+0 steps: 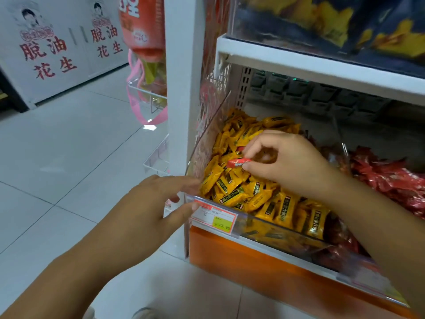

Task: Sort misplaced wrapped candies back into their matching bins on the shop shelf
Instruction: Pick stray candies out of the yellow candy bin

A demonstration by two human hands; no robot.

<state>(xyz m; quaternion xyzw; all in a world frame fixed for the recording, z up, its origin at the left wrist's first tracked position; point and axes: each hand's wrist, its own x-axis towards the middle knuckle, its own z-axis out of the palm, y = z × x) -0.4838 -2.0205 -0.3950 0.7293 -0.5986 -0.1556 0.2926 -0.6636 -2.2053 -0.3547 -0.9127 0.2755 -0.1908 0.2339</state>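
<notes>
A single head-worn wide-angle camera looks forward and down from close range at the left end of the shelf (299,58), with the clear bin (271,229) near centre and floor (69,157) at left.

price label (213,216) print too small to read, red candies (391,180) cut off at right edge
</notes>
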